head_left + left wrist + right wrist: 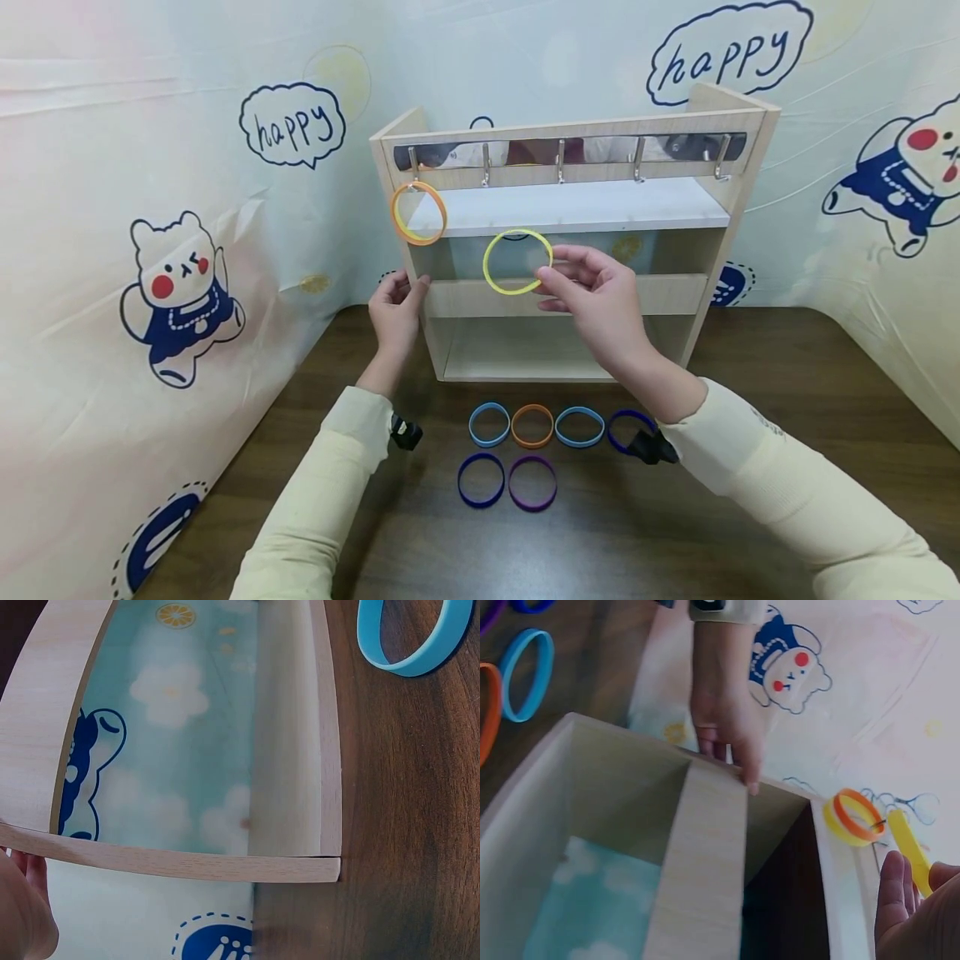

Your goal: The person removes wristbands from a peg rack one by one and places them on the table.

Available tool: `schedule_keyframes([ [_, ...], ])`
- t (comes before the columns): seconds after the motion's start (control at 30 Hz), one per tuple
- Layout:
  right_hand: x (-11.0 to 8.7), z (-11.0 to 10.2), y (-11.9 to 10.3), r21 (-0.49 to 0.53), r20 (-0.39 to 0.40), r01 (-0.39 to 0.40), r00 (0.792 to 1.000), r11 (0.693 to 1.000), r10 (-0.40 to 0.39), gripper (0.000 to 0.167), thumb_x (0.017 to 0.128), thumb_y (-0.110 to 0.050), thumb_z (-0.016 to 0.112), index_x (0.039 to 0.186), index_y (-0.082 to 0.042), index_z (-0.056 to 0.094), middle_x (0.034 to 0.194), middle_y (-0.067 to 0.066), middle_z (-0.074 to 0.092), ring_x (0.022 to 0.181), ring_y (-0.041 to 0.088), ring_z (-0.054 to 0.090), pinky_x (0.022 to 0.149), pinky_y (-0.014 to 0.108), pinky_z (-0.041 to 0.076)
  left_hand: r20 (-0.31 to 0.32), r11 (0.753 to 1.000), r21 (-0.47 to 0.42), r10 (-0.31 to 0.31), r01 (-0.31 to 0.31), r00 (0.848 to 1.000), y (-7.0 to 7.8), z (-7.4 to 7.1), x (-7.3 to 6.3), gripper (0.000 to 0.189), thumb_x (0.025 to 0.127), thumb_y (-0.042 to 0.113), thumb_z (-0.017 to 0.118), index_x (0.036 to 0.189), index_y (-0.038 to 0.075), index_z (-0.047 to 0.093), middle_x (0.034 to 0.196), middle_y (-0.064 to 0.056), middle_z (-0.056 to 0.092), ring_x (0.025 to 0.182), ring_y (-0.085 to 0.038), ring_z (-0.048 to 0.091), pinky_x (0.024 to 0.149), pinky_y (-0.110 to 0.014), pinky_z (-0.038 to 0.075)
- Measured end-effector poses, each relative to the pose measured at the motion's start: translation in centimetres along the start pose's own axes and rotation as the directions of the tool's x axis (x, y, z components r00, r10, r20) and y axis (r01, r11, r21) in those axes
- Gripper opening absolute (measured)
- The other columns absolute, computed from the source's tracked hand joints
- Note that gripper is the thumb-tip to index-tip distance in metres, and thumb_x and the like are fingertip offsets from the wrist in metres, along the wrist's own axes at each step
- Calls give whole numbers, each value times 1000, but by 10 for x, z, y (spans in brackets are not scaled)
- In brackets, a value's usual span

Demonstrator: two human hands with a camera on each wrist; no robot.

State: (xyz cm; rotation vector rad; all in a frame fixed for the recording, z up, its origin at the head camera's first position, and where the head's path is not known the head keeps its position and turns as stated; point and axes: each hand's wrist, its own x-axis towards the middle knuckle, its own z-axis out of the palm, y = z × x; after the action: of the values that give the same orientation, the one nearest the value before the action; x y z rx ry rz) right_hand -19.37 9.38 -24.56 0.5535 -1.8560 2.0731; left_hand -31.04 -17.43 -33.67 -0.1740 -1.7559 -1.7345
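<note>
My right hand [603, 308] pinches a thin yellow wristband [510, 292] between thumb and fingers, in front of the wooden shelf rack [663, 293]. The held band is edge-on in the right wrist view. At the rack's left side panel, my left hand [396, 321] grips the edge, thumb at the front and fingers on the outer side. From the leftmost hook [414, 162] hang an orange wristband [840, 816] and a yellow wristband [847, 838], together. Further metal hooks [561, 162] along the rail hold nothing.
On the dark wooden table [600, 542] before the rack lie two rows of wristbands: light blue [489, 444], orange [532, 446], another light blue [580, 445] and dark blue [617, 446] behind, dark blue [480, 505] and purple [534, 508] nearer. A printed cloth [187, 67] hangs behind.
</note>
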Motion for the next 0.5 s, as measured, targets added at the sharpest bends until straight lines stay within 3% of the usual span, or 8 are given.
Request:
schedule_keyframes([
  [0.1, -5, -7, 7, -24, 6, -2, 1000, 1000, 2, 32, 91, -11, 69, 119, 1, 61, 99, 14, 69, 84, 22, 70, 71, 35, 56, 2, 1000, -4, -3, 3, 1000, 0, -1, 0, 29, 87, 24, 74, 109, 5, 70, 102, -9, 67, 91, -19, 62, 77, -26, 51],
  [0.33, -18, -23, 19, -49, 23, -17, 1000, 999, 18, 32, 91, -8, 69, 119, 4, 61, 94, 14, 69, 79, 20, 70, 69, 36, 56, 33, 1000, 5, -4, 4, 999, 34, 0, -11, 32, 89, 11, 69, 111, -11, 64, 99, -13, 66, 87, -15, 62, 74, -24, 50],
  [0.5, -30, -33, 26, -64, 25, -68, 997, 996, 70, 33, 90, -10, 69, 119, 4, 61, 92, 10, 70, 77, 20, 70, 69, 36, 56, 31, 1000, 13, 4, -5, 1000, 34, 1, -11, 31, 89, 9, 68, 110, -13, 63, 96, -13, 66, 84, -14, 61, 71, -23, 49],
])
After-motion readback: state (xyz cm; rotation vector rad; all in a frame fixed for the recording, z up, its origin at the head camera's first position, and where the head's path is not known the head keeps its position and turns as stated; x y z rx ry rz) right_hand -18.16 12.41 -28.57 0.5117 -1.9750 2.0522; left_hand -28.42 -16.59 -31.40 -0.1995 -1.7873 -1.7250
